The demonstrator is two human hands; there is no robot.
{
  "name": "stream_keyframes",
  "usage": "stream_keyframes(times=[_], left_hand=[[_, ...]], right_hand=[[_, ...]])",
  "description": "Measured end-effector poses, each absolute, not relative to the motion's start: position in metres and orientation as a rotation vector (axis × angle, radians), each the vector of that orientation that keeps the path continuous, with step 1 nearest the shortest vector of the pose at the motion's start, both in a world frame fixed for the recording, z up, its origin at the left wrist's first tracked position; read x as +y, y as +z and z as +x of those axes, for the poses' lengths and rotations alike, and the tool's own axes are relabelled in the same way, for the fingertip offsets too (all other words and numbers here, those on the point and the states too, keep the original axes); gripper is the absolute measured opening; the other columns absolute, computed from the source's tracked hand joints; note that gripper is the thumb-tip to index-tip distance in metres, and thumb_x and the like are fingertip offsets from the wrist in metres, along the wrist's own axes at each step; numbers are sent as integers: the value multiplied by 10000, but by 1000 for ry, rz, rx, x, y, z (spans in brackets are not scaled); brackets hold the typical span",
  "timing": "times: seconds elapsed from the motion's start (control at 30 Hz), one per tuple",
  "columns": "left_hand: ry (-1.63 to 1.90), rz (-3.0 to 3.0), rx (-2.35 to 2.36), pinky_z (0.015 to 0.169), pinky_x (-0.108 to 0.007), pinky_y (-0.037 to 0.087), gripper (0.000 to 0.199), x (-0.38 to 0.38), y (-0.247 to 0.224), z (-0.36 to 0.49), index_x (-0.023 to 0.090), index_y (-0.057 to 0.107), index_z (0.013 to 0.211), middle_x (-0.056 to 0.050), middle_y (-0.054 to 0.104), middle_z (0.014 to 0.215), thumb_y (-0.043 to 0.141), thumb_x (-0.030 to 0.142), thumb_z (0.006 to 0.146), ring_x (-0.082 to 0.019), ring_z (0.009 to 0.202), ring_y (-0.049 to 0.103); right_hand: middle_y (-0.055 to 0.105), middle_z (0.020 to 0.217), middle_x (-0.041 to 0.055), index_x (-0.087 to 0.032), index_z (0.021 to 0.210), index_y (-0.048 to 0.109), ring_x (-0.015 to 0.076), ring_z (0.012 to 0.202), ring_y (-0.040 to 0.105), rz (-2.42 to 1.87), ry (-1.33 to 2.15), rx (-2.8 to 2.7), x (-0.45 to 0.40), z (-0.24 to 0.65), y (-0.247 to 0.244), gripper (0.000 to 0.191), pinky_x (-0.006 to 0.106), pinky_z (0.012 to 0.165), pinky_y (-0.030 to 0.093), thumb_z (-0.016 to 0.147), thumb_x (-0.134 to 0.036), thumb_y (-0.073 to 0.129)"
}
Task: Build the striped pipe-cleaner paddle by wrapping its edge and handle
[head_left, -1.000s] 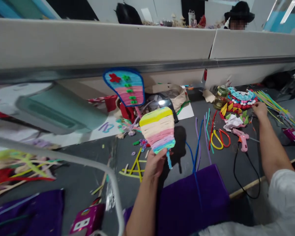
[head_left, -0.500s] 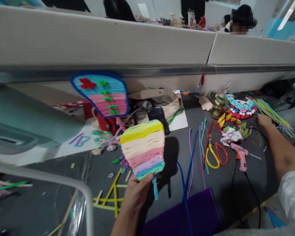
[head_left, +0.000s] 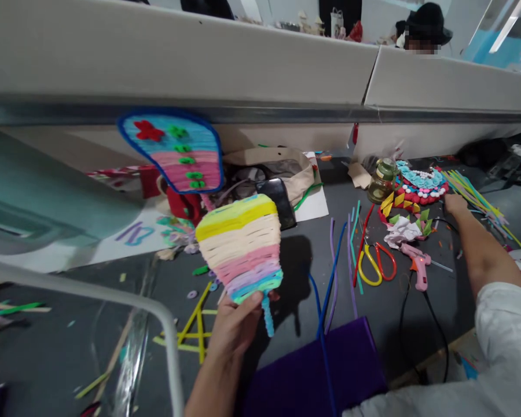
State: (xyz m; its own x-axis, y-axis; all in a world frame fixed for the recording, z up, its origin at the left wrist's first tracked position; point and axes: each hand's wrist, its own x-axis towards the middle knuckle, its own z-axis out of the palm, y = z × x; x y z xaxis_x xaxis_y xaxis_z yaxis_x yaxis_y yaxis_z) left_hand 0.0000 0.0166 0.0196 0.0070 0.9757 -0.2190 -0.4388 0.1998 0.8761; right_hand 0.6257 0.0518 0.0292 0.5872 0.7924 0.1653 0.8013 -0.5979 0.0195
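Observation:
My left hand (head_left: pixel 243 315) is closed round the base of a fan (head_left: pixel 243 249) made of striped pipe cleaners. It runs from yellow through cream, pink and lilac to blue and green, with a light-blue handle stub below. Far off to the right, my right hand (head_left: pixel 455 205) is curled at the edge of a red and turquoise beaded piece (head_left: pixel 423 182). What its fingers hold, if anything, is hidden. A bundle of pipe cleaners (head_left: pixel 475 194) lies just beyond that hand. Behind the striped fan stands a blue-edged pink and blue fan (head_left: pixel 186 156) with green knots and a red flower.
Scissors (head_left: pixel 375 263) and a pink glue gun (head_left: pixel 417 263) with a trailing cord lie right of centre. A glass jar (head_left: pixel 382 180), a phone (head_left: pixel 278 202) and a purple box (head_left: pixel 316 370) are on the table. A white curved tube (head_left: pixel 113 289) crosses the left foreground. Across the partition is a person in a black hat.
The view has shifted a little, so most things sit slightly higher and further left. My left hand still holds the striped fan. My right hand stays by the beaded piece.

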Motion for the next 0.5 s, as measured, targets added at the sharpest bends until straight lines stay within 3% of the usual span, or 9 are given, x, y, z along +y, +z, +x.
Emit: stream_keyframes(times=[0.23,0.37,0.5], left_hand=[[1200,676,899,556,-280,560,396,14,20,6,157,679,760,-8,646,621,887,324,468,-144,550,605],[1212,675,868,591,-288,566,404,12,22,7,151,661,790,-12,649,642,879,342,508,-151,589,625],[1239,689,829,607,-277,557,447,11,24,9,146,660,884,-44,688,745,867,354,547,-147,620,640]], right_hand=[[589,1033,264,-88,1018,576,266,981,569,-2766,-401,-1460,5,597,75,257,395,789,400,844,-42,391],[630,1013,215,-133,1080,548,272,907,590,-2658,-567,-1496,-10,556,115,262,348,717,396,824,-109,497],[645,1026,158,-176,1098,513,233,943,599,-2271,-741,-1411,-9,496,155,223,316,764,399,909,-167,394]])
